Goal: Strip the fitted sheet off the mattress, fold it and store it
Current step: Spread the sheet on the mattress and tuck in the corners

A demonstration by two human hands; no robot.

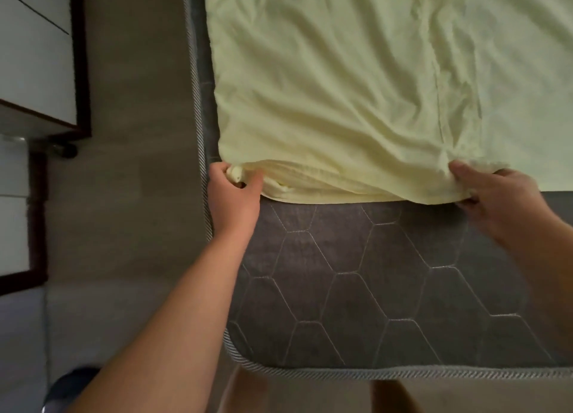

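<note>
Left hand: fist gripping bunched corner of the fitted sheet. Right hand: pinching near hem. Sheet: pale yellow, soft, light, limp; lies on the grey quilted mattress, near end bared. Best held at elasticated corners.

Fitted sheet: pale yellow, creased, spread over the far part of the bed; near edge bunched.
Mattress: grey, hexagon quilting, near part bare; striped piping along the edge.
Left hand: at the mattress's left edge, fingers curled round the sheet's bunched corner.
Right hand: pinches the sheet's near edge, further right.
Cabinet: white panels, dark frame, far left.
Floor: grey-brown, between cabinet and mattress.
</note>
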